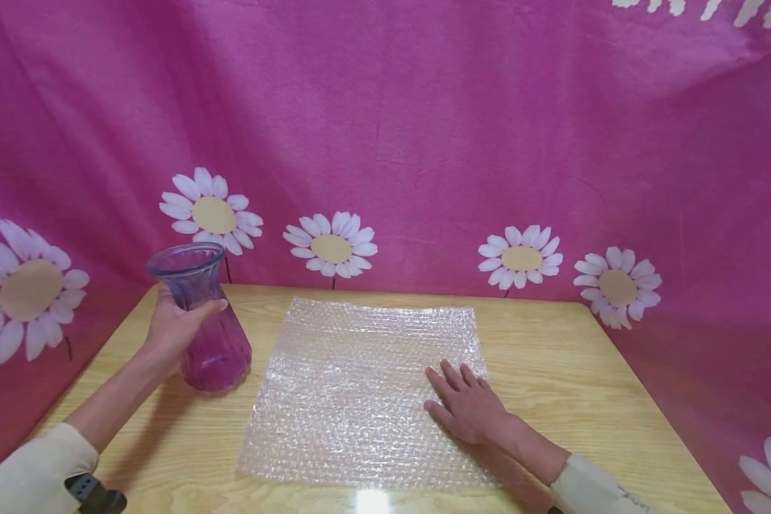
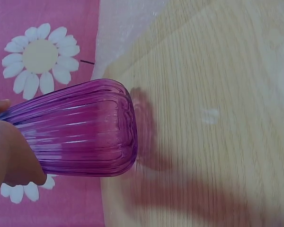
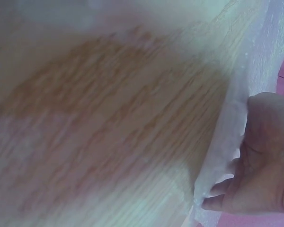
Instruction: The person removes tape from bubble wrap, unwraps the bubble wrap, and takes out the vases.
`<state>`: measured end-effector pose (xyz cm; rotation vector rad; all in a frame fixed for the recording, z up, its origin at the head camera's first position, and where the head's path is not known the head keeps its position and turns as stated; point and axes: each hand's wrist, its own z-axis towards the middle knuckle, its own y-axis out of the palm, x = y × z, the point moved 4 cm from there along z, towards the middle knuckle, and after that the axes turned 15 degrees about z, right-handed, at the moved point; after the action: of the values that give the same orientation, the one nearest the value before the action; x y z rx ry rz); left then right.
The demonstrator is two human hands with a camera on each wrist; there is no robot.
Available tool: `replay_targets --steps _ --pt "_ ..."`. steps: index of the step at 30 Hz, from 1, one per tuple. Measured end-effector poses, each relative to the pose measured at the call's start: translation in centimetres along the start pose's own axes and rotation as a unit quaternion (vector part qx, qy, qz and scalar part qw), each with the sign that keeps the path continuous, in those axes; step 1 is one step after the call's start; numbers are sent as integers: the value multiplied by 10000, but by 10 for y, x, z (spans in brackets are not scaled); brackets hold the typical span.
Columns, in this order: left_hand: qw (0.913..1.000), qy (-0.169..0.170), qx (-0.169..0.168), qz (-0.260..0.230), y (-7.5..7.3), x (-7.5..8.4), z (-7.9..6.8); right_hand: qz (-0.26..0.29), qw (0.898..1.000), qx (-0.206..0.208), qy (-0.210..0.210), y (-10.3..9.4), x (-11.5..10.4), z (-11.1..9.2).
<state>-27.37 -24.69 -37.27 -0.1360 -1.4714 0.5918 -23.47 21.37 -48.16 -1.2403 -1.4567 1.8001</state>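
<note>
My left hand (image 1: pixel 175 323) grips a purple glass vase (image 1: pixel 221 350) round its neck, at the left of the table. The vase has a flared bluish rim and a ribbed, wider body; it leans slightly in the head view. In the left wrist view the base of the vase (image 2: pixel 97 130) shows close over the wood, with a shadow beside it. A sheet of bubble wrap (image 1: pixel 353 392) lies flat in the middle. On its right edge rests my right hand (image 1: pixel 469 407), fingers spread and straight. The right wrist view shows that hand (image 3: pixel 267 156) against the bubble wrap (image 3: pixel 232 118).
A light wooden table (image 1: pixel 552 371) carries everything. Behind it and along both sides hangs a magenta cloth (image 1: pixel 385 143) printed with white daisies. The bubble wrap's left edge lies a short way right of the vase.
</note>
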Motion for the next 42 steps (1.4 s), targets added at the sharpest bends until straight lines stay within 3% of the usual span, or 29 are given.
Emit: replay_targets --steps 12,24,42 --pt "9994 -13 309 142 -15 -9 6 181 9998 11 -2 -4 -7 -2" --pt "9988 -22 468 132 -16 -16 9 267 9993 -184 169 -12 -16 -4" --pt "9981 12 552 272 -16 -19 6 153 9999 73 -3 1 0 1"
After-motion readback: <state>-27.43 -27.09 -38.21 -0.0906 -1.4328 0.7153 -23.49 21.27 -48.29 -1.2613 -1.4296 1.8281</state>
